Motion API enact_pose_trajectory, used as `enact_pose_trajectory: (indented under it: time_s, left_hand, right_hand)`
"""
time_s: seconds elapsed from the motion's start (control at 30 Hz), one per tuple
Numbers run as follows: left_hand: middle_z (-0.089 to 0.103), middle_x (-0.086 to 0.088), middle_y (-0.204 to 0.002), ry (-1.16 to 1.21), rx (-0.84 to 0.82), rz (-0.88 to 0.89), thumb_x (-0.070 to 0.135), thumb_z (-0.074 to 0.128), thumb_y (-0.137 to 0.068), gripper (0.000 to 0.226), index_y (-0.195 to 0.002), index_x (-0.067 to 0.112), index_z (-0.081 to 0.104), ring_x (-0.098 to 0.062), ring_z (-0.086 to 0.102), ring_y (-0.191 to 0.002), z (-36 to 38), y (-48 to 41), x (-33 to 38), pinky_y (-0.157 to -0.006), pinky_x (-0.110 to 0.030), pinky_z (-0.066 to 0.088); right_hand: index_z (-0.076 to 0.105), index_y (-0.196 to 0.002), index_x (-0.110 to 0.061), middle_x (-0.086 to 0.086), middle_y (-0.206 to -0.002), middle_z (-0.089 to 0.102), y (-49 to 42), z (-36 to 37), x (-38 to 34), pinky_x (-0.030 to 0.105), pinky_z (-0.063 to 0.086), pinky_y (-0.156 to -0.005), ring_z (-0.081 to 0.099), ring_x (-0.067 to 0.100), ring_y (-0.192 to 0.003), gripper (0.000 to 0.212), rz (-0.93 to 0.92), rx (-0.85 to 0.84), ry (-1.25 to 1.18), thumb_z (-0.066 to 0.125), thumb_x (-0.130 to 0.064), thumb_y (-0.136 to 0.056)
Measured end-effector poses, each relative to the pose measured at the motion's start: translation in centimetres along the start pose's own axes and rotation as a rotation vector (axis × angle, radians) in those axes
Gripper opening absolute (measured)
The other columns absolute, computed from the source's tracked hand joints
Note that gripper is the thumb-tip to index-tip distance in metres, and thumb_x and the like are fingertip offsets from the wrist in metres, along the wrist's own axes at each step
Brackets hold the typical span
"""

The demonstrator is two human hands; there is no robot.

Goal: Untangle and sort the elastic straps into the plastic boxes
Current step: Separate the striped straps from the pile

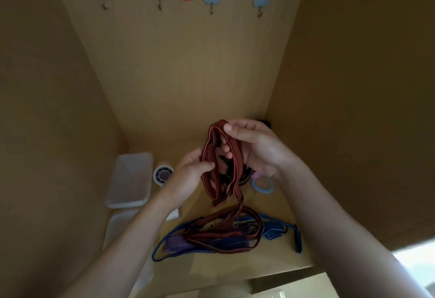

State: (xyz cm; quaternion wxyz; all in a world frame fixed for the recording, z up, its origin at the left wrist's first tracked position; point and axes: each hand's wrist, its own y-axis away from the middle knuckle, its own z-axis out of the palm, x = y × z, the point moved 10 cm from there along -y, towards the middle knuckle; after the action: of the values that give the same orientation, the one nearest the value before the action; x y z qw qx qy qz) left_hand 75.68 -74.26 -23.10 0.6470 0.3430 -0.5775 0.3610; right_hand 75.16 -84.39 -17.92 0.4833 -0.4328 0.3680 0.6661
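Two hands hold the red strap point(237, 175) looped up above the blue strap point(273, 229): the right hand point(256, 149) pinches its top bend, the left hand point(193, 175) grips a side loop; its tail trails onto the blue strap, plastic boxes point(127, 203) left of that

both hands up in the cubby: left hand point(193, 170) and right hand point(254, 147) pinch the red strap point(217, 168) loops, tail trailing onto the blue strap point(273, 229) pile (two plastic boxes point(130, 180) sit left).
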Motion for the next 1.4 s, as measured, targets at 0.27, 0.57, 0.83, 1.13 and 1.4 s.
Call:
enact_pose_trajectory:
  time_s: [0.27,0.57,0.83,1.13,1.4]
  left_hand:
    - [0.051,0.029,-0.134,-0.162,-0.106,0.013,0.054,0.046,-0.1,0.05,-0.146,0.035,0.038,0.013,0.046,-0.126,4.6,2.0,-3.3,-0.096,-0.002,0.037]
    - [0.066,0.002,-0.096,-0.409,-0.029,-0.074,0.023,0.057,-0.101,0.007,-0.101,0.019,0.062,-0.005,0.062,-0.09,2.5,1.8,-6.6,-0.084,-0.023,0.046]
    - [0.066,0.012,-0.07,-0.501,-0.171,-0.205,0.027,0.056,-0.102,0.011,-0.094,0.032,0.061,-0.005,0.062,-0.065,0.6,3.3,-8.3,-0.067,-0.02,0.049]
    - [0.065,0.015,-0.106,-0.974,-0.229,-0.259,0.055,0.074,-0.082,0.05,-0.119,0.032,0.051,-0.005,0.064,-0.09,-1.1,3.4,-11.1,-0.079,-0.026,0.051]
    - [0.059,0.007,-0.122,-1.39,-0.308,-0.111,0.06,0.06,-0.089,0.052,-0.128,0.026,0.055,-0.016,0.052,-0.115,1.9,4.0,-13.5,-0.087,-0.029,0.046]
  right_hand:
    - [0.055,-0.118,-0.01,0.009,-0.081,0.055,0.4,-1.8,3.4,0.031,0.052,-0.068,0.056,0.017,-0.066,0.032,0.211,0.166,-0.084,0.063,-0.02,-0.089]
    - [0.056,-0.128,0.005,0.014,-0.092,0.06,1.1,-2.6,4.5,0.03,0.057,-0.061,0.065,0.02,-0.072,0.036,0.248,0.234,-0.277,0.053,-0.006,-0.093]
    - [0.067,-0.099,-0.012,0.008,-0.094,0.074,4.7,-8.7,8.0,0.037,0.055,-0.086,0.07,0.022,-0.089,0.007,0.324,0.438,0.277,0.064,-0.012,-0.092]
    - [0.068,-0.112,-0.021,0.011,-0.09,0.075,9.8,-11.1,13.9,0.034,0.058,-0.082,0.07,0.021,-0.081,0.015,0.34,0.425,0.356,0.062,-0.016,-0.099]
    - [0.068,-0.105,-0.028,-0.002,-0.105,0.066,11.6,-13.4,17.8,0.026,0.053,-0.084,0.065,0.011,-0.093,0.013,0.307,0.511,0.755,0.067,-0.021,-0.094]
